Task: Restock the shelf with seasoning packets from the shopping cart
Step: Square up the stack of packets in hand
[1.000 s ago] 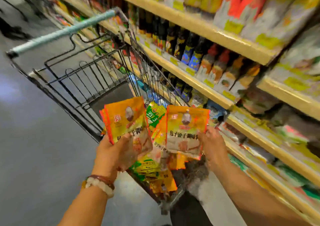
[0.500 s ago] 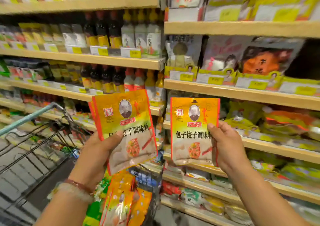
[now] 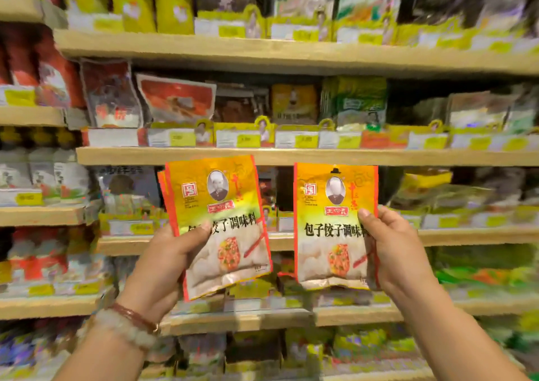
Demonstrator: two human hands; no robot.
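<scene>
Two orange-and-yellow seasoning packets with a portrait and black lettering are held up in front of the wooden shelf (image 3: 186, 156). My left hand (image 3: 163, 261) grips the left seasoning packet (image 3: 221, 211) by its lower left side, thumb across the front; more packet edges show behind it. My right hand (image 3: 393, 249) pinches the right seasoning packet (image 3: 329, 234) along its right edge. Both packets stand upright, apart from each other, level with the shelf tier that holds similar bagged goods. The shopping cart is out of view.
Several wooden shelf boards run across the view, packed with bagged seasonings (image 3: 294, 104) and yellow price tags (image 3: 248, 140). Bottles (image 3: 40, 176) fill the tiers at the far left. A dark gap (image 3: 284, 188) shows between goods behind the two packets.
My view has swung from the cart up and right to face the shelves. Both hands have lifted the packets from above the cart to shelf height, and the cart has left the view.
</scene>
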